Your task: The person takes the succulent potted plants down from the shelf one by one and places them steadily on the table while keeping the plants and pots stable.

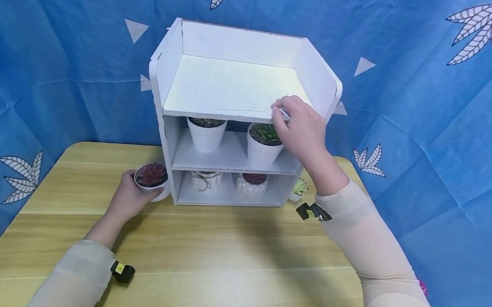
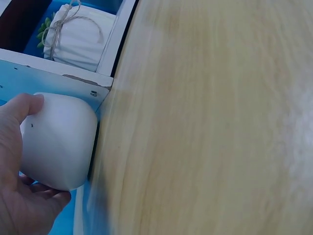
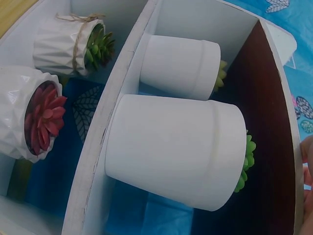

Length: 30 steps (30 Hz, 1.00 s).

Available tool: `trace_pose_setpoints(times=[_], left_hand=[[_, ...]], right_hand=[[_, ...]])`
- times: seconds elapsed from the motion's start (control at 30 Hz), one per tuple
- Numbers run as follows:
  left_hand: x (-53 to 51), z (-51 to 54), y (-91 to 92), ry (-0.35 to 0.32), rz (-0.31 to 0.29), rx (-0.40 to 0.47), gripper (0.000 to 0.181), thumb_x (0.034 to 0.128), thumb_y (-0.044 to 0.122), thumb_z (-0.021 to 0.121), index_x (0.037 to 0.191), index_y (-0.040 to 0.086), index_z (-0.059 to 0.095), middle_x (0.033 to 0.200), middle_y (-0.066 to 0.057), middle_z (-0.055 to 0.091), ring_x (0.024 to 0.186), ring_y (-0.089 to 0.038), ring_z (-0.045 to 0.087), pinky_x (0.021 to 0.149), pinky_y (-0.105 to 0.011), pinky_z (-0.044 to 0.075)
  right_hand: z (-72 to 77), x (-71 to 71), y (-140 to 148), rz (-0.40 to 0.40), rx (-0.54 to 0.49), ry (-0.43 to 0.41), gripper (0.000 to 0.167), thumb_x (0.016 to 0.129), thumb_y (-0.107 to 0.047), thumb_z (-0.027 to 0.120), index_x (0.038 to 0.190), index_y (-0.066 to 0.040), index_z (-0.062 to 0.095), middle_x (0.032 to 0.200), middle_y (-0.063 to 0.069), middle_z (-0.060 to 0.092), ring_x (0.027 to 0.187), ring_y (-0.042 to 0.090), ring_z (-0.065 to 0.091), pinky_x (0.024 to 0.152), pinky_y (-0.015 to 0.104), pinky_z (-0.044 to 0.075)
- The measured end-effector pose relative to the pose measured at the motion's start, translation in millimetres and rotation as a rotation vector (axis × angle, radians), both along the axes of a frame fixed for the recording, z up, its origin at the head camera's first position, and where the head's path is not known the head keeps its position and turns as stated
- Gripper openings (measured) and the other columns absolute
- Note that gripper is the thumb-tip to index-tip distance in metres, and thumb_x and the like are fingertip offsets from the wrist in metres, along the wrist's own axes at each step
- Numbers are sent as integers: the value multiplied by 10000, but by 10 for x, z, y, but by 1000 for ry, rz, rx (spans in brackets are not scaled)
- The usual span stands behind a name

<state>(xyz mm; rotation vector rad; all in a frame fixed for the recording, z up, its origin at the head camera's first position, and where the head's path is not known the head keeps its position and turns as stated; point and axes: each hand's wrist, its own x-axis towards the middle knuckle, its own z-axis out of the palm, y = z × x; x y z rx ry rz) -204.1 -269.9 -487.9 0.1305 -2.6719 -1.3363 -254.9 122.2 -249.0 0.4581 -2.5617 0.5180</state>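
Observation:
In the head view my left hand grips a round white pot with a dark red succulent beside the left wall of a white shelf unit. The left wrist view shows the pot's smooth white side, with the thumb above and the fingers curled below it. My right hand is at the front edge of the top board, fingers bent. A small white thing shows between its thumb and forefinger; its kind is unclear. Only part of that hand enters the right wrist view.
Two smooth white plant pots stand on the middle shelf. Two textured white pots stand on the bottom shelf, one tied with twine. A small pale-green succulent stands right of the unit. Blue cloth hangs behind the wooden table.

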Motion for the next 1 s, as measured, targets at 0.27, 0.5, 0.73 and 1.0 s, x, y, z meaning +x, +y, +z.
trace_pose_setpoints(times=[0.27, 0.5, 0.73, 1.0], left_hand=[[13, 29, -8, -24, -12, -21, 1038, 854, 429, 776, 1471, -136, 161, 1422, -396, 347, 1331, -513, 404, 1075, -634, 350], [31, 60, 0, -49, -20, -19, 1075, 842, 431, 788, 1485, -134, 138, 1439, -401, 326, 1341, -523, 387, 1074, -647, 344], [32, 63, -11, -60, -32, -27, 1086, 840, 433, 789, 1503, -125, 134, 1464, -393, 309, 1354, -524, 371, 1077, -659, 330], [41, 82, -1, -52, -37, -37, 1072, 836, 434, 796, 1501, -129, 171, 1454, -394, 335, 1340, -528, 390, 1068, -661, 341]], right_hand=[[8, -11, -4, 5, -2, -4, 382, 1021, -375, 431, 1168, -146, 699, 1215, 32, 679, 1023, 214, 636, 796, 401, 525], [5, -7, -1, 4, -3, -4, 382, 1020, -375, 432, 1171, -147, 699, 1213, 32, 679, 1015, 212, 634, 785, 400, 524], [-1, 1, 1, 2, -3, -6, 384, 1019, -375, 433, 1176, -146, 698, 1217, 33, 679, 1020, 215, 633, 787, 401, 523], [-1, 2, 5, 2, 0, -2, 382, 1020, -375, 434, 1179, -149, 698, 1216, 32, 680, 1021, 213, 633, 794, 404, 522]])
